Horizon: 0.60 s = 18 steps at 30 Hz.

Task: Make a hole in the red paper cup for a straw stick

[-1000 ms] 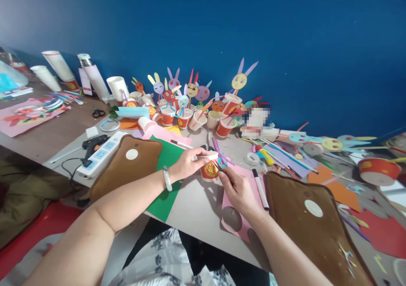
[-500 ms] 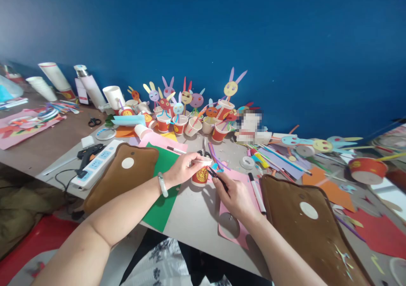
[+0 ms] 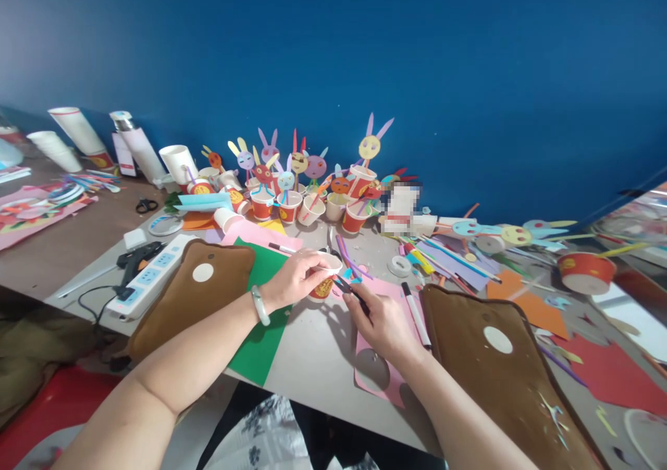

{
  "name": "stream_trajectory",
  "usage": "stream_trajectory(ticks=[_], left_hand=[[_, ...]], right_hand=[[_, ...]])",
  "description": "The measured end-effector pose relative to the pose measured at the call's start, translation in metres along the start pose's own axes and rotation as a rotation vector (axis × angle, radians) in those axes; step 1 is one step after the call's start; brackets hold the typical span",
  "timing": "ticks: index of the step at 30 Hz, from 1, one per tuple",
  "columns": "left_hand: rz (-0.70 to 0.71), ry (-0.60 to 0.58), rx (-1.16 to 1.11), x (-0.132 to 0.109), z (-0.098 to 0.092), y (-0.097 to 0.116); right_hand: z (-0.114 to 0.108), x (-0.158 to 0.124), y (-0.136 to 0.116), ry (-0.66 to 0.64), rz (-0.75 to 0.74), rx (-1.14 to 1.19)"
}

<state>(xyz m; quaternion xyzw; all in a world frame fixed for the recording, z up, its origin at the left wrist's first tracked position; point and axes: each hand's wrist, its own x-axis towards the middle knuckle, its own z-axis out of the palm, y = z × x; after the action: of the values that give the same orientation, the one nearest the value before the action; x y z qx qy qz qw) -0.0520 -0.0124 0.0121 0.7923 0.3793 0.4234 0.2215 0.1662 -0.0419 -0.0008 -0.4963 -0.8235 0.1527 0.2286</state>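
My left hand [image 3: 297, 279] is closed on the rim of a red and white paper cup [image 3: 322, 289], which is tilted with its mouth toward my right hand. In my right hand [image 3: 379, 317] is a slim black tool [image 3: 348, 288], its tip close to the cup's rim; its exact kind is unclear. Whether the tip touches the cup I cannot tell. Just behind the cup lie black-handled scissors [image 3: 332, 242], partly hidden. Under my right hand spreads a pink sheet [image 3: 365, 376] with round holes, and a green sheet [image 3: 260, 345] lies below my left wrist.
Paper cups with rabbit faces [image 3: 285, 181] crowd the back by the blue wall. At left are a power strip [image 3: 156, 275] and a brown pad [image 3: 182, 303]. Another brown pad [image 3: 469, 317] lies right, beside a marker [image 3: 415, 315], tape [image 3: 399, 266] and paper scraps.
The whole view has shifted slightly, so things sit further left. My left hand has tipped the cup so more of its inside shows. Both hands keep their hold.
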Motion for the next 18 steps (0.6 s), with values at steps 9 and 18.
stream_trajectory(ticks=[9, 18], left_hand=[[0.163, -0.097, 0.183, 0.003, -0.008, 0.001], [0.153, -0.174, 0.196, 0.004, -0.014, 0.004]], right_hand=[[0.002, -0.004, 0.002, 0.069, -0.124, -0.293], [0.004, -0.006, -0.002, 0.093, -0.192, -0.486]])
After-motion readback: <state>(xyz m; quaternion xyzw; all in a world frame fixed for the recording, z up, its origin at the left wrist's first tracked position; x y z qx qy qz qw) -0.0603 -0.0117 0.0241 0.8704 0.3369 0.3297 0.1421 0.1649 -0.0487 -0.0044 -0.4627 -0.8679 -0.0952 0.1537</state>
